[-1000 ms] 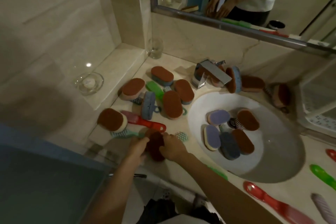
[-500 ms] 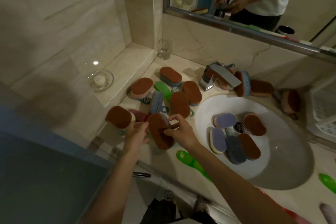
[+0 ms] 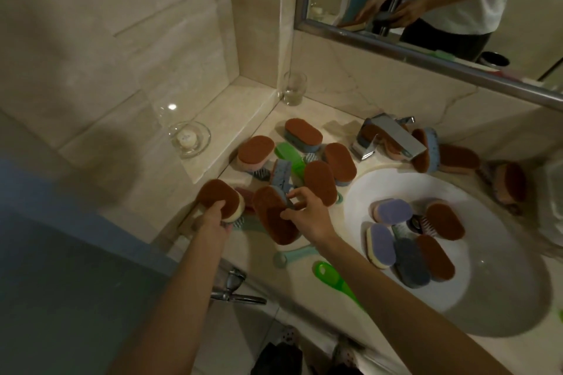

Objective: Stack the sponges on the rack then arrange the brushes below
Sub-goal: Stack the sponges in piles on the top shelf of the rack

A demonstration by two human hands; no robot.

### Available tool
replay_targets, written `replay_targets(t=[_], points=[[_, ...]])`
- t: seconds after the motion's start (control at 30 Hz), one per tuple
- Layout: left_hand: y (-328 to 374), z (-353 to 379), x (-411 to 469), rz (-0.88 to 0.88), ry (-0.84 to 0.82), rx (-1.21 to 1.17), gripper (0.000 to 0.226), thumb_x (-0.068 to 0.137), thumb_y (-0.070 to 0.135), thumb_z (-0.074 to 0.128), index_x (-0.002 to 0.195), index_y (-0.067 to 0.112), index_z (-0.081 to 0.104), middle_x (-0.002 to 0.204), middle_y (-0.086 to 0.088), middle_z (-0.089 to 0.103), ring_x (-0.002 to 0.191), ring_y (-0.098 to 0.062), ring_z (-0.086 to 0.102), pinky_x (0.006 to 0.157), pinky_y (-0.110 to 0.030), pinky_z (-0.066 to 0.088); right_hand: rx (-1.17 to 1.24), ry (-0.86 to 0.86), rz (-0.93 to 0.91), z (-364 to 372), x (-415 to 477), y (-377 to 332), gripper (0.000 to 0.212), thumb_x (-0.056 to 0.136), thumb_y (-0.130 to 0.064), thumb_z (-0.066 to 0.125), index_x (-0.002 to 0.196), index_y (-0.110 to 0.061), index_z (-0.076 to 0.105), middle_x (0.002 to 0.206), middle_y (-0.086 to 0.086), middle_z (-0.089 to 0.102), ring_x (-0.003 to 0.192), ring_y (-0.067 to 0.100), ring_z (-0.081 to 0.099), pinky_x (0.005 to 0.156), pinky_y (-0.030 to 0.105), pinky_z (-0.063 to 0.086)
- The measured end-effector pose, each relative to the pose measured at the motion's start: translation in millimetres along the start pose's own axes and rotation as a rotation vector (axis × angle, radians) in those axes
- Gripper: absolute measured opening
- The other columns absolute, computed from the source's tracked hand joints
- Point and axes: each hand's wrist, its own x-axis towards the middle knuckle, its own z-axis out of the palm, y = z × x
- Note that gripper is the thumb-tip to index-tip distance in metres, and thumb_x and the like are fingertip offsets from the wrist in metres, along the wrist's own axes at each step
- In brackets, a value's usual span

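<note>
Right hand (image 3: 307, 218) fingers pinch a blue-backed sponge (image 3: 272, 222); left hand (image 3: 217, 222) fingers grip a cream-backed sponge (image 3: 217, 195).

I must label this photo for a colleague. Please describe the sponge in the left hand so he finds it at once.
From the white sink, go left past the pile of sponges to the counter's near corner. There the left hand grips a sponge. Its body under the brown pad is pale cream; its nearest neighbours are blue.
</note>
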Motion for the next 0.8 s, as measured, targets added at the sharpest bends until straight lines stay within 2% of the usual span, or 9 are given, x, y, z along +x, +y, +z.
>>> replay_targets(t=[0.27,0.33,0.37,0.4,0.5,0.57,0.63,0.73,0.8], points=[[9,6,0,0.031,-0.035,0.044,0.052,0.089,0.015,0.059,0.137,0.010,0.040,0.139,-0.011,0.047,0.128,-0.022,0.046,0.102,-0.027,0.040,-0.036,0.053,-0.007,-2,6,4,0.032,0.078,-0.011,0.069,0.109,-0.013,0.057,0.098,0.000,0.055,0.087,0.018,0.054,0.082,0.040,0.049],[9,8,-6,0.046,-0.059,0.048,0.050,0.088,0.015,0.059,0.135,0.008,0.042,0.119,-0.010,0.056,0.107,-0.019,0.056,0.087,-0.023,0.046,-0.041,0.069,-0.012,-2,8,4,0.033,0.078,-0.012,0.069,0.108,-0.012,0.057,0.098,0.000,0.055,0.088,0.017,0.054,0.082,0.038,0.048],[10,8,-10,0.062,-0.077,0.047,0.048,0.088,0.014,0.058,0.134,0.008,0.044,0.105,-0.008,0.057,0.090,-0.015,0.056,0.075,-0.020,0.046,-0.037,0.076,-0.017,-3,8,4,0.033,0.078,-0.012,0.069,0.108,-0.012,0.057,0.097,-0.001,0.055,0.088,0.017,0.053,0.082,0.038,0.048],[10,9,-13,0.083,-0.090,0.041,0.047,0.088,0.015,0.058,0.133,0.007,0.045,0.099,-0.007,0.056,0.081,-0.012,0.053,0.067,-0.018,0.043,-0.028,0.083,-0.022,-3,9,4,0.033,0.078,-0.012,0.069,0.108,-0.011,0.057,0.097,-0.001,0.055,0.089,0.017,0.053,0.083,0.038,0.048],[11,13,-25,0.184,-0.095,0.076,0.044,0.085,0.014,0.061,0.128,0.007,0.051,0.113,-0.008,0.059,0.083,-0.012,0.055,0.057,-0.015,0.047,0.024,0.118,-0.031,-10,10,1,0.031,0.078,-0.011,0.069,0.107,-0.010,0.056,0.095,-0.001,0.055,0.091,0.018,0.054,0.083,0.040,0.048],[14,20,-38,0.303,-0.131,0.088,0.036,0.083,0.008,0.061,0.118,0.010,0.055,0.102,-0.005,0.063,0.072,-0.009,0.056,0.041,-0.011,0.047,0.084,0.167,-0.036,-21,10,-2,0.027,0.080,-0.011,0.067,0.104,-0.013,0.054,0.090,-0.004,0.055,0.088,0.016,0.054,0.073,0.028,0.049],[17,32,-56,0.409,-0.198,0.152,0.035,0.081,0.005,0.062,0.115,0.012,0.056,0.099,-0.006,0.064,0.072,-0.009,0.058,0.045,-0.016,0.049,0.148,0.223,-0.039,-38,8,-7,0.024,0.082,-0.011,0.065,0.102,-0.014,0.052,0.084,-0.009,0.053,0.081,0.011,0.053,0.064,0.018,0.044],[19,59,-78,0.486,-0.311,0.233,0.036,0.081,0.005,0.063,0.115,0.012,0.055,0.105,-0.008,0.064,0.083,-0.016,0.062,0.061,-0.024,0.049,0.210,0.328,-0.055,-72,5,-13,0.022,0.082,-0.011,0.065,0.098,-0.015,0.049,0.082,-0.010,0.053,0.080,0.010,0.053,0.071,0.025,0.048],[19,83,-93,0.507,-0.383,0.271,0.038,0.080,0.006,0.064,0.116,0.009,0.053,0.106,-0.008,0.065,0.088,-0.018,0.063,0.064,-0.025,0.049,0.225,0.438,-0.083,-100,2,-19,0.020,0.081,-0.011,0.066,0.091,-0.015,0.049,0.079,-0.009,0.052,0.075,0.011,0.052,0.067,0.026,0.046]])
